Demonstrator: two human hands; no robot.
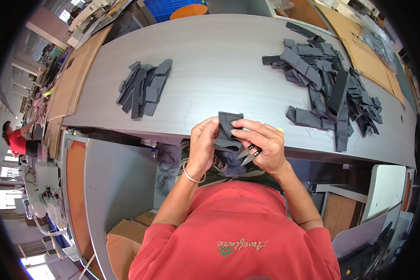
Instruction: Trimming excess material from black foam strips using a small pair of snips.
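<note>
Left hand [203,142]: thumb and fingers pinch left edge of dark grey fabric piece [226,119]. Right hand [268,143]: fingertips grip same piece from right, snips [248,158] tucked in palm, blades pointing down-left toward left hand's side. Fabric piece between both hands, at near edge of grey table [196,65]. Beyond left hand, off to left: small stack of dark strips [145,88]. Beyond right hand, to right: larger jumbled heap of strips [343,91].

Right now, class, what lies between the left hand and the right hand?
In the head view: a dark cloth, held by left hand and right hand, with the scissors' blades below it.
</note>
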